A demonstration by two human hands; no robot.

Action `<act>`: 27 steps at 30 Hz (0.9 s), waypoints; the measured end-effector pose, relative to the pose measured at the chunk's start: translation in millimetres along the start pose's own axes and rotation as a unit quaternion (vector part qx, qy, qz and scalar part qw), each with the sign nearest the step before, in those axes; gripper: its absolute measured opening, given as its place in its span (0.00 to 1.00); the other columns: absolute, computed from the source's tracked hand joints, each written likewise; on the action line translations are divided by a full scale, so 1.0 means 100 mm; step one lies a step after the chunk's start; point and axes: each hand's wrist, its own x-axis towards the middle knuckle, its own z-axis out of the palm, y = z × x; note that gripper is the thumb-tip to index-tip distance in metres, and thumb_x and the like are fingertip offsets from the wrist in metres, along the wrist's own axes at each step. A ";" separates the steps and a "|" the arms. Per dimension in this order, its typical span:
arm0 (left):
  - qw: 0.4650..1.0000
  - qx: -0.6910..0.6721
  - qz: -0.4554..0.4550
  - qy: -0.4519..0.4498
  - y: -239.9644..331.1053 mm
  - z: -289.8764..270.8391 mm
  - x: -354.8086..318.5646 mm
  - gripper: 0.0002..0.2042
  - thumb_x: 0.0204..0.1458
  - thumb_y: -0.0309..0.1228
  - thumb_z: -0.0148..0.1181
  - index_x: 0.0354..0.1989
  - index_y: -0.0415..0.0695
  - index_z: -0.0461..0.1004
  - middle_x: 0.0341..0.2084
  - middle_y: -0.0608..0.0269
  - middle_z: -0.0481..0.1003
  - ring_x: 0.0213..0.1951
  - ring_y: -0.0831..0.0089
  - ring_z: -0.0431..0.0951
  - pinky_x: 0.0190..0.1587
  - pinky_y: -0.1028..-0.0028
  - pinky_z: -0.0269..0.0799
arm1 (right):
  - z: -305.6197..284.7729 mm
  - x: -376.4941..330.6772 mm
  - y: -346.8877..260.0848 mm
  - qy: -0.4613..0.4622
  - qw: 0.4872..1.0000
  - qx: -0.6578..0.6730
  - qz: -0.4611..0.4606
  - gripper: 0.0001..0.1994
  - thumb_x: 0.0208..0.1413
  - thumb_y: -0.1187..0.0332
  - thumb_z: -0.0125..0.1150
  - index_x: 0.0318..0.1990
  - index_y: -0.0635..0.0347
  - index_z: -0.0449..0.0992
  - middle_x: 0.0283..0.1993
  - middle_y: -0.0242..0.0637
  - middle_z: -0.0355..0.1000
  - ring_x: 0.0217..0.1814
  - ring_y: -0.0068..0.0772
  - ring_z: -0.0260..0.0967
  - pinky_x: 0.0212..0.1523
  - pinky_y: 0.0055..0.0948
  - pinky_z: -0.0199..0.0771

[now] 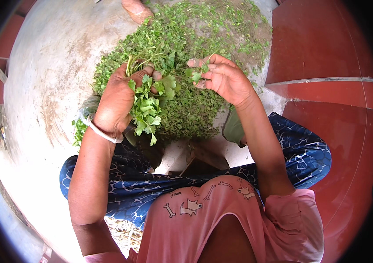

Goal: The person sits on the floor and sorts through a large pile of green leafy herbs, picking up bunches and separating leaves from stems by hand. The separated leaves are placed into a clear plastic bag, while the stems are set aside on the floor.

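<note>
Leafy green stems hang from the left hand, which is closed around them as a small bunch, stalk ends poking up past the thumb and the leaves drooping down toward the lap; gripping it that way keeps the bunch gathered and leaves the other hand free to work. The right hand is raised just beside it, the 2 hands close but not touching, and its fingertips are pinched together on a small sprig of the same herb, held delicately at the tips, as suits something so light and thin. Below and beyond both hands lies a broad heap of loose greens, spread across a pale, worn concrete floor; it sits within easy reach of a seated person, whose knees in blue patterned cloth frame the space under the hands. The herb looks fresh: small lobed leaves, bright to mid green, on thin pale stalks, with brown earth or dry bits showing at the far edge of the heap. A white bangle circles the left wrist. At the top edge a foot, probably another person's, rests by the heap. Red painted surface bounds the floor on the right.
</note>
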 end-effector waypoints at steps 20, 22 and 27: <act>0.997 0.056 -0.021 -0.056 -0.31 0.05 0.05 0.06 0.50 0.24 0.59 0.36 0.40 0.73 0.27 0.66 0.75 0.26 0.77 0.75 0.29 0.76 0.74 | 0.13 -0.04 0.02 -0.154 0.966 0.206 -0.012 0.07 0.55 0.67 0.47 0.36 0.57 0.70 0.31 0.41 0.69 0.30 0.35 0.67 0.29 0.34 0.65; 0.995 0.074 -0.027 -0.061 -0.36 0.07 0.04 0.06 0.51 0.26 0.59 0.37 0.40 0.74 0.28 0.67 0.75 0.28 0.80 0.73 0.31 0.77 0.72 | 0.21 -0.06 0.01 -0.132 0.974 0.179 -0.033 0.06 0.54 0.66 0.47 0.34 0.57 0.69 0.25 0.36 0.64 0.25 0.32 0.62 0.25 0.31 0.58; 0.988 0.074 -0.105 -0.084 -0.43 0.13 0.00 0.08 0.53 0.30 0.58 0.38 0.40 0.75 0.29 0.65 0.76 0.29 0.79 0.73 0.31 0.76 0.72 | 0.27 -0.05 0.04 -0.155 0.973 0.169 -0.032 0.06 0.53 0.66 0.48 0.33 0.58 0.67 0.24 0.37 0.64 0.23 0.32 0.60 0.25 0.31 0.58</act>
